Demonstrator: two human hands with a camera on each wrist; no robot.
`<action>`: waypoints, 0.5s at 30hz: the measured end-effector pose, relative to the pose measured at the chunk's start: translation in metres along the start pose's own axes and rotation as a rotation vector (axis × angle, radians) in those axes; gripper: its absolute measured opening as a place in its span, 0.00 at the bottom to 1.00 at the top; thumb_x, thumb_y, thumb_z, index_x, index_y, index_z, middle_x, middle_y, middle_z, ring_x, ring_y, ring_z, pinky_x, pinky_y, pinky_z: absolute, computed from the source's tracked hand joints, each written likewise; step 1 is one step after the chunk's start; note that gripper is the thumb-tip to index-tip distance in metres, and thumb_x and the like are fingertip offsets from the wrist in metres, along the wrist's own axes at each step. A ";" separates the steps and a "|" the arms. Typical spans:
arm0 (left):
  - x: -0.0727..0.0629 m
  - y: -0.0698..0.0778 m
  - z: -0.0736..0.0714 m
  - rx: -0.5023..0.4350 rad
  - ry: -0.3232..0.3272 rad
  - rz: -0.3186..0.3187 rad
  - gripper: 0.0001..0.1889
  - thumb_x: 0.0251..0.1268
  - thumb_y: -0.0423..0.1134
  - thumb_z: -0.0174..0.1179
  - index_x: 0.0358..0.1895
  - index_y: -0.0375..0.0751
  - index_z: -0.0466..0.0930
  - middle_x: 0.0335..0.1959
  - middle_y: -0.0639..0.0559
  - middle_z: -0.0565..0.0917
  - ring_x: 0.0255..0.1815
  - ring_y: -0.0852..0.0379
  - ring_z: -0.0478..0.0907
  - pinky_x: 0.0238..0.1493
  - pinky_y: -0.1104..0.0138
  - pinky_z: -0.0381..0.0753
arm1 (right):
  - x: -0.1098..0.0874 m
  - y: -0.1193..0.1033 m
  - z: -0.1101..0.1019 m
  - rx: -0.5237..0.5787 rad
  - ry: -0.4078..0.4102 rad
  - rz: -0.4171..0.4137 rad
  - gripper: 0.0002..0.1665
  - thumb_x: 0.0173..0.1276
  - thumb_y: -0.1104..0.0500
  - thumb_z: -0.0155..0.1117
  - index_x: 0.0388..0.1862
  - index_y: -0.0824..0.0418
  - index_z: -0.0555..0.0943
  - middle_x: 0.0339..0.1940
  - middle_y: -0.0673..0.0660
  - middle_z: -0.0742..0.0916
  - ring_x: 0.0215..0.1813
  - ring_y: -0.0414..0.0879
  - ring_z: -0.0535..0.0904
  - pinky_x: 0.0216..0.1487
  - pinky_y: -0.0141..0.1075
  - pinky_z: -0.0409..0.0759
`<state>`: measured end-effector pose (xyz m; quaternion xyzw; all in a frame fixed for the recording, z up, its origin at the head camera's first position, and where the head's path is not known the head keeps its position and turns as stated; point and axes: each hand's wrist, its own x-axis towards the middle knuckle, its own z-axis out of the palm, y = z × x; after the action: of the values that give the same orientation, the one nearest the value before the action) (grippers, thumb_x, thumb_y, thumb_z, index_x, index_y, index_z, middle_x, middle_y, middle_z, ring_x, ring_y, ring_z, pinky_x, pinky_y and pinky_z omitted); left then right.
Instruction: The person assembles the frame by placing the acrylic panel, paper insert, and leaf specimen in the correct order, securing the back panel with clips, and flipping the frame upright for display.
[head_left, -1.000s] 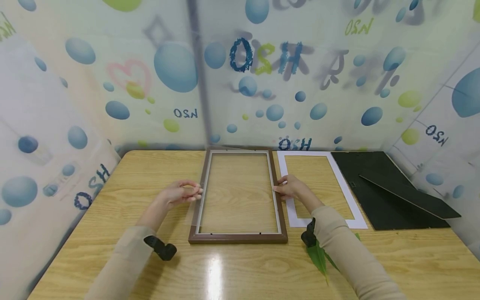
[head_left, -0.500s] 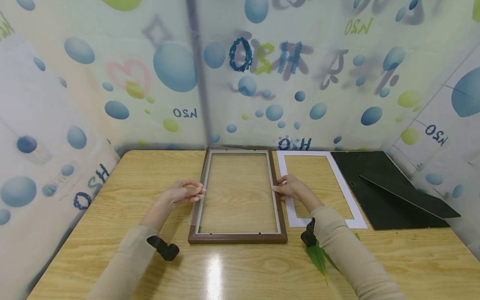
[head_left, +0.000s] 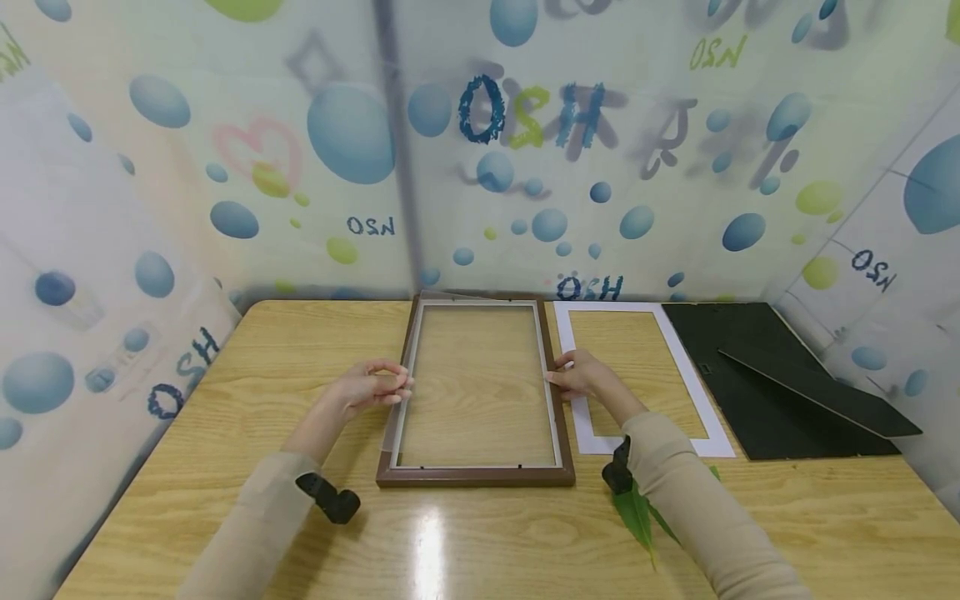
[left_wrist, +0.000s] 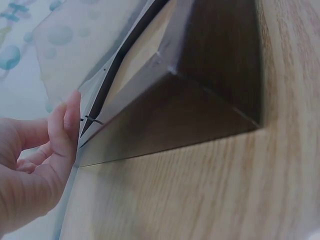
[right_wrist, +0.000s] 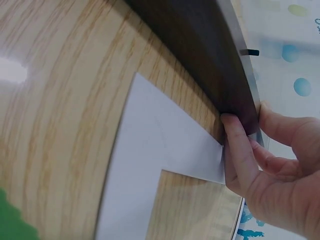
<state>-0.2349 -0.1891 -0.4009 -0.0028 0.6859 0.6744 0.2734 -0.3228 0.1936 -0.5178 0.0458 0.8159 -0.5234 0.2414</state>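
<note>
A brown picture frame (head_left: 476, 477) with a pale inner lip lies on the wooden table in the head view. My left hand (head_left: 371, 387) pinches the left edge of a clear sheet (left_wrist: 65, 47), which overlaps the frame and tilts up above it in the left wrist view. The sheet's far left corner pokes past the frame's top left corner in the head view. On the other side, my right hand (head_left: 579, 377) grips the frame's right side, thumb on top and fingers (right_wrist: 240, 150) against the outer wall. Small black tabs (right_wrist: 250, 52) stick out along the frame's inner edge.
A white mat board (head_left: 716, 421) lies just right of the frame, partly under my right hand. Beyond it rests a black backing board (head_left: 757, 333) with its stand leg (head_left: 821, 392) raised. Green leaves (head_left: 636, 517) lie below my right forearm. A patterned curtain (head_left: 637, 167) closes off the back.
My left hand has shifted slightly right, carrying the clear sheet's left edge further over the frame. My right hand and the frame have stayed nearly still.
</note>
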 end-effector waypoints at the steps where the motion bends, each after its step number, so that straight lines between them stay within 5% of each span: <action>1: 0.000 0.000 0.000 0.004 -0.001 0.003 0.05 0.66 0.28 0.48 0.43 0.35 0.66 0.31 0.55 0.82 0.30 0.65 0.82 0.31 0.79 0.79 | 0.024 0.019 -0.004 0.006 -0.002 0.000 0.39 0.56 0.51 0.68 0.60 0.69 0.63 0.45 0.64 0.74 0.38 0.52 0.81 0.39 0.41 0.83; 4: 0.001 -0.001 0.001 0.006 0.001 0.008 0.04 0.66 0.28 0.49 0.42 0.35 0.67 0.31 0.56 0.82 0.30 0.65 0.82 0.31 0.79 0.79 | 0.089 0.069 -0.013 0.015 0.003 0.010 0.44 0.50 0.46 0.72 0.60 0.65 0.64 0.47 0.64 0.74 0.38 0.54 0.82 0.38 0.43 0.84; 7: 0.001 -0.001 0.001 0.006 0.003 0.013 0.04 0.66 0.28 0.49 0.42 0.35 0.67 0.30 0.56 0.82 0.29 0.65 0.82 0.30 0.79 0.79 | 0.120 0.092 -0.019 0.050 0.012 0.026 0.50 0.40 0.43 0.76 0.59 0.60 0.66 0.47 0.62 0.75 0.37 0.52 0.82 0.34 0.43 0.84; 10: 0.002 -0.002 0.002 0.011 0.010 0.014 0.04 0.66 0.28 0.48 0.42 0.35 0.67 0.30 0.56 0.82 0.29 0.65 0.82 0.30 0.79 0.79 | 0.117 0.091 -0.019 0.058 0.016 0.034 0.51 0.37 0.42 0.77 0.58 0.60 0.66 0.47 0.62 0.75 0.37 0.51 0.82 0.34 0.42 0.84; 15: 0.002 -0.003 0.005 0.048 0.038 0.017 0.05 0.66 0.28 0.49 0.43 0.32 0.66 0.32 0.54 0.83 0.28 0.65 0.81 0.29 0.78 0.79 | 0.072 0.056 -0.011 0.021 0.019 0.022 0.45 0.49 0.47 0.73 0.60 0.64 0.64 0.47 0.62 0.76 0.40 0.51 0.81 0.38 0.42 0.84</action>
<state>-0.2333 -0.1839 -0.4036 -0.0032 0.7069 0.6598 0.2547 -0.3714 0.2153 -0.5929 0.0624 0.8120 -0.5289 0.2388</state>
